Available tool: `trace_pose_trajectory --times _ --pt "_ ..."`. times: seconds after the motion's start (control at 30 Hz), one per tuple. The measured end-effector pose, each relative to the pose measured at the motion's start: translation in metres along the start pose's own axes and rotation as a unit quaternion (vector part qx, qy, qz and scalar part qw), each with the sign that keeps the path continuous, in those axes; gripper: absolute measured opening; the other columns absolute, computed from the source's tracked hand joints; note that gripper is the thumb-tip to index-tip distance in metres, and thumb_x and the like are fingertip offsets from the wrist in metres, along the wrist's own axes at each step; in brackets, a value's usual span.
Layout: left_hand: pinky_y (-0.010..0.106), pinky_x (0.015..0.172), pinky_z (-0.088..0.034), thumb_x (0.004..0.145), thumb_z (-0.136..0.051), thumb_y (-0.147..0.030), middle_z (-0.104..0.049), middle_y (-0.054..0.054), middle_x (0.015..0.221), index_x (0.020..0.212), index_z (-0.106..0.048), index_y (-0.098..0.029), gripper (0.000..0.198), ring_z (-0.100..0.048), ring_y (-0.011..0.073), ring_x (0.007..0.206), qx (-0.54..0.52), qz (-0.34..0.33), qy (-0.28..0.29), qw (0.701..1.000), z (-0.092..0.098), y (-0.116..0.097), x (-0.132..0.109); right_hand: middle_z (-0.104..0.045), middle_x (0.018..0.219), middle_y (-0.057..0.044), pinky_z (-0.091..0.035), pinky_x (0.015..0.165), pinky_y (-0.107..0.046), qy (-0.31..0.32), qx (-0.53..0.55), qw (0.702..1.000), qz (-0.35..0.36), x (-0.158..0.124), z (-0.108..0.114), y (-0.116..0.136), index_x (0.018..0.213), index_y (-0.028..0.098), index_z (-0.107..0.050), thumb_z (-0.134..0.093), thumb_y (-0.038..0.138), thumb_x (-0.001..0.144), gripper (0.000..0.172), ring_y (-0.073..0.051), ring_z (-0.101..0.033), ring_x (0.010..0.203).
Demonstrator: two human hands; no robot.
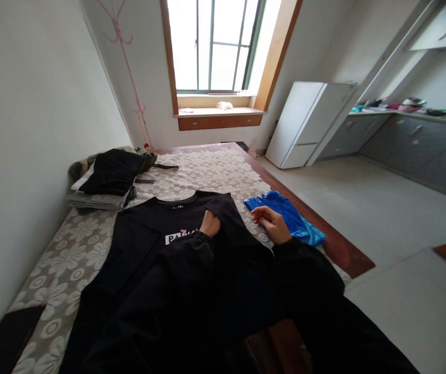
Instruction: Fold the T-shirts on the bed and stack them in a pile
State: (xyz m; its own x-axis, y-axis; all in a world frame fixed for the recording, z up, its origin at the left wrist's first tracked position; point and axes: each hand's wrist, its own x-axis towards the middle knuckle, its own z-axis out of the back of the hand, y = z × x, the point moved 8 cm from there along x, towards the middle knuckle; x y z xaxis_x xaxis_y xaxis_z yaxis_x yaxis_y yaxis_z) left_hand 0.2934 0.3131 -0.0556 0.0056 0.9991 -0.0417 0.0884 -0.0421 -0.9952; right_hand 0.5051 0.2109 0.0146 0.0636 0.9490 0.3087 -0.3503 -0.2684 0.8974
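Note:
A black T-shirt (pixel 129 254) lies spread on the patterned bed cover, its neckline toward the far end and a white-and-pink print across the chest. My left hand (pixel 210 223) is closed on the shirt's cloth near its right sleeve, where the fabric is folded over and hides the fingertips. To the right, my right hand (pixel 271 224) hovers beside the shirt's edge with loosely curled fingers apart and nothing visible in them. Just behind it is a folded blue garment (pixel 291 213) with white lettering. Dark sleeves cover both my forearms and blend into the shirt.
Folded clothes (pixel 109 174) are stacked at the bed's far left, by the wall. A reddish wooden bed edge (pixel 339 249) runs along the right. Beyond stand a pink coat rack (pixel 129 67), a window sill (pixel 203 111), a white fridge (pixel 304 122) and grey kitchen cabinets (pixel 409 140).

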Motion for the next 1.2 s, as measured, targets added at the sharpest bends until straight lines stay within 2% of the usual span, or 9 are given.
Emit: trace_pose_trajectory --times 0.17,0.27,0.4,0.53,0.63,0.7,0.9,1.1,1.2 --pt "0.041 0.105 -0.049 0.095 -0.053 -0.041 -0.073 0.01 0.115 0.124 -0.065 -0.018 0.039 -0.064 0.0259 0.117 -0.077 -0.039 0.052 0.995 0.005 -0.012 0.007 -0.064 0.104 -0.005 -0.052 0.079 -0.035 0.126 -0.242 0.96 0.057 -0.059 -0.007 0.019 0.119 0.025 -0.062 -0.061 0.026 0.085 0.034 -0.02 -0.063 0.088" --pt "0.042 0.102 -0.051 0.094 -0.054 -0.045 -0.072 0.012 0.118 0.13 -0.06 -0.016 0.047 -0.067 0.0259 0.113 -0.099 -0.046 0.06 0.992 0.002 -0.013 0.009 -0.063 0.105 -0.005 -0.053 0.083 -0.035 0.125 -0.329 0.934 0.065 -0.079 -0.01 0.013 0.128 0.026 -0.057 -0.06 0.031 0.09 0.039 -0.021 -0.064 0.088" --pt "0.042 0.101 -0.052 0.077 -0.073 -0.022 -0.072 0.009 0.117 0.132 -0.06 -0.021 0.057 -0.07 0.0247 0.106 -0.068 -0.071 0.084 0.992 -0.002 -0.014 0.003 -0.063 0.103 -0.006 -0.053 0.08 -0.036 0.075 -0.417 0.903 0.072 -0.077 -0.016 0.009 0.131 0.025 -0.053 -0.056 0.032 0.093 0.038 -0.024 -0.064 0.092" --pt "0.043 0.109 -0.046 0.074 -0.062 -0.007 -0.071 0.006 0.12 0.122 -0.067 -0.022 0.05 -0.065 0.0245 0.115 0.011 -0.112 0.081 0.99 0.002 -0.021 -0.001 -0.064 0.11 -0.009 -0.051 0.084 -0.035 0.082 -0.448 0.882 0.119 -0.071 -0.028 0.013 0.118 0.024 -0.061 -0.051 0.021 0.093 0.027 -0.026 -0.062 0.102" --pt "0.044 0.116 -0.039 0.071 -0.055 -0.001 -0.072 0.005 0.119 0.108 -0.073 -0.021 0.046 -0.061 0.0254 0.122 0.081 -0.14 0.066 0.985 0.005 -0.027 -0.006 -0.065 0.104 -0.008 -0.051 0.082 -0.033 0.033 -0.443 0.89 0.104 -0.069 -0.019 0.011 0.105 0.023 -0.066 -0.049 0.02 0.094 0.021 -0.024 -0.063 0.096" --pt "0.043 0.118 -0.036 0.067 -0.053 0.002 -0.07 0.005 0.122 0.101 -0.075 -0.022 0.047 -0.06 0.0256 0.123 0.123 -0.158 0.063 0.978 0.005 -0.031 -0.01 -0.065 0.102 -0.007 -0.051 0.077 -0.032 0.007 -0.447 0.891 0.082 -0.069 -0.012 0.007 0.101 0.023 -0.067 -0.049 0.021 0.095 0.019 -0.023 -0.064 0.091" --pt "0.041 0.117 -0.038 0.062 -0.05 0.004 -0.06 0.006 0.138 0.1 -0.075 -0.02 0.052 -0.056 0.0267 0.127 0.205 -0.195 0.046 0.958 0.004 -0.037 -0.018 -0.064 0.103 -0.008 -0.049 0.08 -0.031 0.038 -0.487 0.868 0.087 -0.068 -0.015 0.005 0.097 0.023 -0.066 -0.047 0.013 0.092 0.021 -0.023 -0.061 0.097" --pt "0.038 0.113 -0.043 0.062 -0.049 0.004 -0.063 0.006 0.132 0.096 -0.074 -0.02 0.049 -0.059 0.0234 0.123 0.226 -0.221 0.038 0.948 0.007 -0.042 -0.017 -0.064 0.1 -0.007 -0.046 0.083 -0.036 0.011 -0.534 0.841 0.091 -0.067 -0.015 0.011 0.086 0.022 -0.063 -0.054 0.014 0.088 0.012 -0.025 -0.056 0.096" --pt "0.037 0.111 -0.044 0.063 -0.05 0.003 -0.064 0.006 0.129 0.094 -0.074 -0.021 0.046 -0.059 0.0229 0.122 0.23 -0.229 0.032 0.945 0.007 -0.044 -0.019 -0.065 0.099 -0.008 -0.044 0.082 -0.037 0.025 -0.547 0.832 0.085 -0.067 -0.017 0.013 0.086 0.022 -0.064 -0.056 0.014 0.086 0.011 -0.026 -0.055 0.095"
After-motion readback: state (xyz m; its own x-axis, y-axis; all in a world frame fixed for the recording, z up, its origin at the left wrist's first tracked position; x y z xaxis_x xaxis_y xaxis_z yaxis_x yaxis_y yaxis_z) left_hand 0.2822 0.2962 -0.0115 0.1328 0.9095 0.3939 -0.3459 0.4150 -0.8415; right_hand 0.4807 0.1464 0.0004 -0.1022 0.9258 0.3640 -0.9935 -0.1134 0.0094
